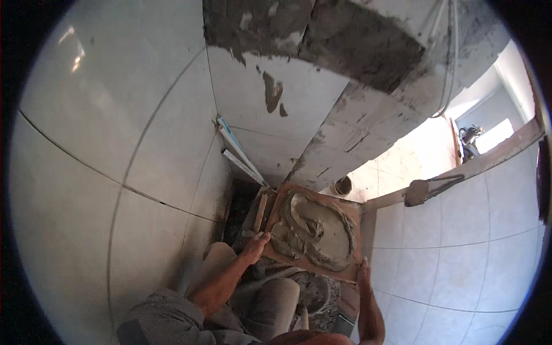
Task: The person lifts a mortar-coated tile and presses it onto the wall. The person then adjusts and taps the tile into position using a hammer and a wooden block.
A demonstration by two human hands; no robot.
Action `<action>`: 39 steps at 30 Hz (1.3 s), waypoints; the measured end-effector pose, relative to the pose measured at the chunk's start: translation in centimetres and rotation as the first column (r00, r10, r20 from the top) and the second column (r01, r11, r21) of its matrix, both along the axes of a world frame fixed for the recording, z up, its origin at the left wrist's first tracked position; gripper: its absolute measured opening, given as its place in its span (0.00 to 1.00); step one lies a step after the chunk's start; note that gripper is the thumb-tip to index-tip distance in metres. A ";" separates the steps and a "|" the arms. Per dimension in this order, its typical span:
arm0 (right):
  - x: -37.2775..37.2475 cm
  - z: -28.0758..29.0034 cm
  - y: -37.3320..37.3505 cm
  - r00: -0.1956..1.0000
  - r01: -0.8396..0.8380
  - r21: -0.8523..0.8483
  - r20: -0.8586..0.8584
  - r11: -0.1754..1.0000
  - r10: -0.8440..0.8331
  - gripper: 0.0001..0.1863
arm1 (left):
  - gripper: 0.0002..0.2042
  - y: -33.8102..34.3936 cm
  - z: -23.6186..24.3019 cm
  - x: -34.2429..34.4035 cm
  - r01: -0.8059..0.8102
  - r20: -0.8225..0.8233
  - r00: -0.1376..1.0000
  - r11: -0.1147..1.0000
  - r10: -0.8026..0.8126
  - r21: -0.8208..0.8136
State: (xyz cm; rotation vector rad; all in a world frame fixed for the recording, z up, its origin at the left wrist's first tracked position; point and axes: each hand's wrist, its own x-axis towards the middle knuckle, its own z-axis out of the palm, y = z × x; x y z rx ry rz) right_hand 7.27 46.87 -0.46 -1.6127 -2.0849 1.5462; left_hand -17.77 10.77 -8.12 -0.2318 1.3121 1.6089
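Note:
A brown square tile (353, 221) lies face down before me, its back spread with thick, swirled wet grey mortar (333, 238). My left hand (257, 246) grips its lower left edge. My right hand (364, 273) holds its right edge near the lower corner. A short light strip (261, 210) lies just left of the tile, and two long straight bars (236, 144) lean in the wall corner behind it. Below the tile are my knees and a dark, mortar-smeared container (316, 296), partly hidden.
Tiled walls (80, 172) enclose me, the back one smeared with mortar. At right, a ledge (379, 201) carries a trowel (417, 192); past it are a bucket (342, 185) and a motorbike (470, 141) outside. A pale looped hose (451, 69) hangs at upper right.

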 end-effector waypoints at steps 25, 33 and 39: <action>1.5 43.4 -19.6 0.913 0.273 0.004 -0.318 0.962 -0.257 0.20 | 0.23 -9.1 47.4 -4.4 -0.224 0.225 0.962 0.924 0.157 0.311; -7.9 48.0 -20.4 0.966 -0.056 0.243 -0.230 0.968 0.114 0.16 | 0.22 -12.4 47.4 -7.4 -0.381 0.187 0.923 0.748 0.335 0.543; -13.7 44.3 -17.7 0.944 -0.139 0.217 -0.267 0.966 0.196 0.18 | 0.23 -12.7 51.1 -10.2 -0.380 0.115 0.886 0.561 0.449 0.735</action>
